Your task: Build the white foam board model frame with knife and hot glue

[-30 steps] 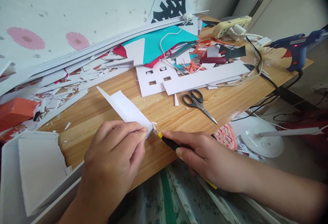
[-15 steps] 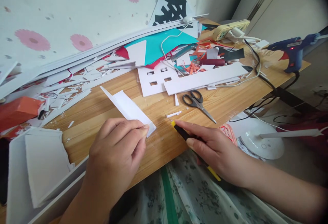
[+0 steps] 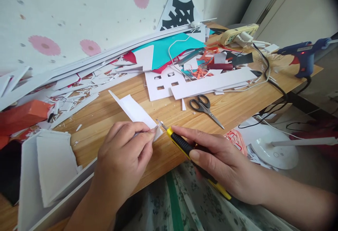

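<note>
My left hand is closed on the near end of a folded strip of white paper board, pinching it between thumb and fingers above the wooden table. In my right hand is a yellow and black utility knife, its blade pointing up and left. The blade tip is at the pinched end of the strip, beside my left fingertips; a small white bit shows near it. Whether the blade touches the strip I cannot tell. Black-handled scissors lie on the table beyond the knife.
White board pieces, one with cut-out windows, and a turquoise sheet lie among scraps. A blue glue gun, its red light lit, stands at right near a power strip. A white board box is at lower left.
My right hand has moved left, bringing the knife blade from apart on the table to the end of the white strip. My left hand keeps its pinch. The view has shifted slightly.
</note>
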The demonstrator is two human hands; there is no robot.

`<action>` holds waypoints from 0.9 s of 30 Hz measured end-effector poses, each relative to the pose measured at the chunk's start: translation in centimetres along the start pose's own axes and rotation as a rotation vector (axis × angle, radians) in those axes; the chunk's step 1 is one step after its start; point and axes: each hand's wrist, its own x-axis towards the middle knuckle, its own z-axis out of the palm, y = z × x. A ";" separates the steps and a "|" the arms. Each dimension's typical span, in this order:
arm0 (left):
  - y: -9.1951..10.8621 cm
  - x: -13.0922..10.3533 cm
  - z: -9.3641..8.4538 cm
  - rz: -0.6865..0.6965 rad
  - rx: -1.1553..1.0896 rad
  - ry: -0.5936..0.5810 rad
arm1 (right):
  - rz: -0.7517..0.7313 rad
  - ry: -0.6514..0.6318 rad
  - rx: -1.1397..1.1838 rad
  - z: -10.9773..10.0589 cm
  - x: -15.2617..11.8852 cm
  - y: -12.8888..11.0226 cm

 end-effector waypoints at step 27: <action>-0.1 0.0 0.0 0.023 0.007 0.005 | 0.060 -0.026 -0.059 0.4 0.6 0.1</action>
